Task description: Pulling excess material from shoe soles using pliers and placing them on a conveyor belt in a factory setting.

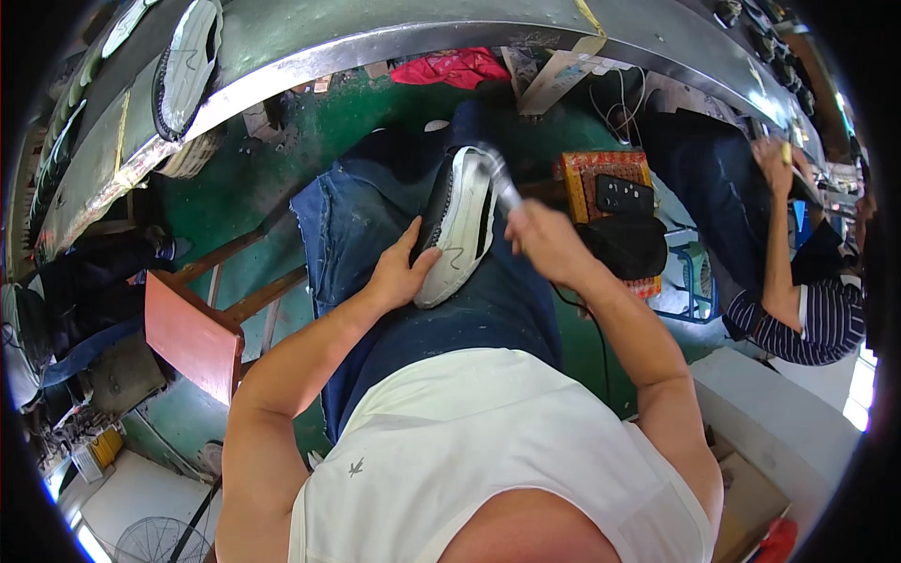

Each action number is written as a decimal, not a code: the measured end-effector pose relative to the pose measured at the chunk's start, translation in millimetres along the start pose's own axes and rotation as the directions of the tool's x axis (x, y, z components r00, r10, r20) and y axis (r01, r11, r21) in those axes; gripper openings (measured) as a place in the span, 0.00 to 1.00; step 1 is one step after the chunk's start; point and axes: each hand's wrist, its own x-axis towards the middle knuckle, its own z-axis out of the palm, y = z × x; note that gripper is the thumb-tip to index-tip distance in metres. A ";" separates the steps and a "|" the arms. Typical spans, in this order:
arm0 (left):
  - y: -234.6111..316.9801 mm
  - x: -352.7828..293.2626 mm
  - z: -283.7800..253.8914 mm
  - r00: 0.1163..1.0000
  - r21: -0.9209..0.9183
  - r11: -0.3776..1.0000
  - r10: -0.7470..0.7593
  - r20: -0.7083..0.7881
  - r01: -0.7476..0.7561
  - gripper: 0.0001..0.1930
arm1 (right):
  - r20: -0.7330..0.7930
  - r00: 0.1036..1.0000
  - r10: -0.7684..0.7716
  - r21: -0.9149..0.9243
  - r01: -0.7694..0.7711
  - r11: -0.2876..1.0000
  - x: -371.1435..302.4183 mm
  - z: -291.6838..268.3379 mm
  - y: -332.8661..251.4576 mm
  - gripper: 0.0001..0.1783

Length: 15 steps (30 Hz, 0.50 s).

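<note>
A shoe (458, 230) lies across my lap, its pale white face turned up, with a dark curved line drawn on it and black along its sides. My left hand (404, 267) is closed around the near part of the shoe, thumb on the white face and fingers toward its left side. My right hand (549, 242) grips a silver metal tool (504, 183) by its handle. The head of this tool is at the far right edge of the shoe and is smeared by motion, so its exact kind does not show.
A metal-edged bench (404, 39) curves across the far side, with another shoe (188, 70) at its left. To my right, an orange patterned seat (577, 174) bears a phone (624, 195) and a black pouch (619, 244). A wooden stool (192, 328) stands left. A co-worker (788, 281) sits right.
</note>
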 end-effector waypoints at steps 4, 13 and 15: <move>3.3 3.0 0.3 0.999 -0.011 0.999 0.046 0.023 -0.046 0.38 | -0.271 0.961 -0.047 0.035 0.059 0.998 25.7 12.5 25.5 0.24; 0.0 1.9 -1.2 0.994 -0.075 0.996 -0.039 0.098 0.047 0.42 | -0.029 0.995 0.094 -0.102 -0.096 0.990 26.1 14.5 23.3 0.22; -13.6 0.3 0.0 0.994 -0.160 0.986 -0.021 0.104 0.037 0.46 | 0.069 0.984 0.162 0.015 -0.164 0.986 21.0 8.9 3.0 0.21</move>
